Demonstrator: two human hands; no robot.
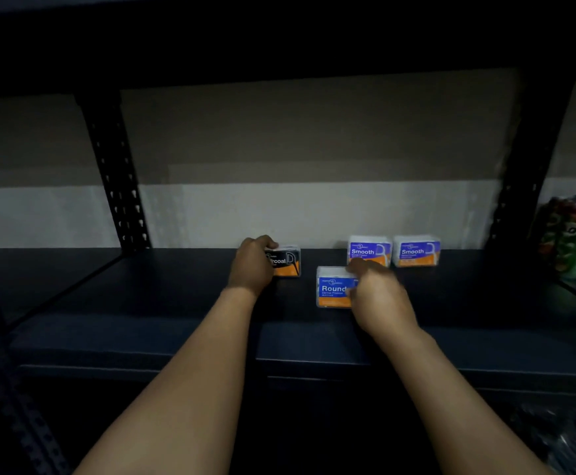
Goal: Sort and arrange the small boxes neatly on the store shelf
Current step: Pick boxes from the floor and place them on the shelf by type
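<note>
Several small boxes stand on the dark shelf [142, 296]. My left hand [252, 265] grips a black "Charcoal" box [288, 262] near the back wall, covering its left part. My right hand [375, 293] holds a blue "Round" box [331, 287] by its right side, nearer the shelf's front. Two blue "Smooth" boxes [370, 250] [417, 250] stand side by side against the back wall, just behind and to the right of my right hand.
Black perforated uprights [115, 173] [526, 173] frame the bay, with another shelf overhead. A pack of colourful cans [574, 234] sits in the neighbouring bay at the right. Something in dark plastic wrap [561, 437] lies below at the right.
</note>
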